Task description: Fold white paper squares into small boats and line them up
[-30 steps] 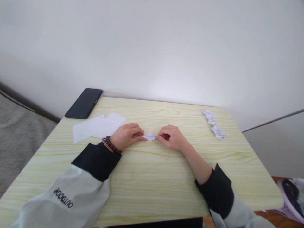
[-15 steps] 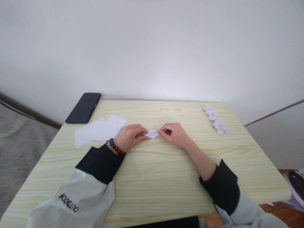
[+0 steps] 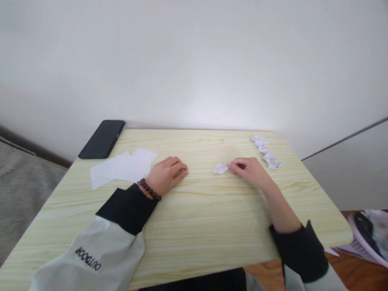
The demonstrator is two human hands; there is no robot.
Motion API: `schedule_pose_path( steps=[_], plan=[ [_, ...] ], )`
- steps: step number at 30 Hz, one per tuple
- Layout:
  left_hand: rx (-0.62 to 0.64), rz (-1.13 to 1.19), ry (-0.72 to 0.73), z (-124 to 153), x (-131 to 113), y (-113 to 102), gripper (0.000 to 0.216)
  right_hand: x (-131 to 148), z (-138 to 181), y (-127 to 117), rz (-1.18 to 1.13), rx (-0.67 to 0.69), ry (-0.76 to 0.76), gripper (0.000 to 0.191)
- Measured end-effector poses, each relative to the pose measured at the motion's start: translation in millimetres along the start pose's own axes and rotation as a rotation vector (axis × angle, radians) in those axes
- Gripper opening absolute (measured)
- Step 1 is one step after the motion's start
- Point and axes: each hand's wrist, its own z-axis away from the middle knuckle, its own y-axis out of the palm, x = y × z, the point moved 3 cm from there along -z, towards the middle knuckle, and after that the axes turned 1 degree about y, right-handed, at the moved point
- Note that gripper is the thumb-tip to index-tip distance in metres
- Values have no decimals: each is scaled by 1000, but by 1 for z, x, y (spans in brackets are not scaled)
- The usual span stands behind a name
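Observation:
A small folded white paper boat point(image 3: 221, 168) is pinched at its right tip by my right hand point(image 3: 247, 170), just above or on the table right of the middle. My left hand point(image 3: 166, 173), with a dark bead bracelet at the wrist, rests on the table with its fingers curled and thumb close to the index finger. Nothing shows between those fingers. Beside it on the left lie several overlapping white paper sheets point(image 3: 129, 167). At the right of the table, several folded paper boats point(image 3: 266, 151) stand in a slanting row beyond my right hand.
A black phone point(image 3: 102, 139) lies at the table's back left corner. The pale wood-grain table point(image 3: 200, 226) backs onto a white wall point(image 3: 194, 64). On the floor at the right stands a pale purple basket point(image 3: 360, 238) with things in it.
My left hand has let go of the folded paper boat and stays about where it was. My right hand has carried the boat to the right. The view has shifted slightly.

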Motion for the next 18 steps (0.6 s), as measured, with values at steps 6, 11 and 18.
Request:
schedule_pose_path(
  steps=[6, 11, 18],
  plan=[
    [2, -11, 62, -2, -11, 6, 22, -52, 41, -46, 17, -27, 307, 39],
    [19, -2, 59, -4, -10, 6, 23, -79, 63, -68, -8, -19, 413, 42],
    [28, 6, 42, -4, -6, 8, 23, -112, 80, -95, 50, -47, 525, 39]
  ],
)
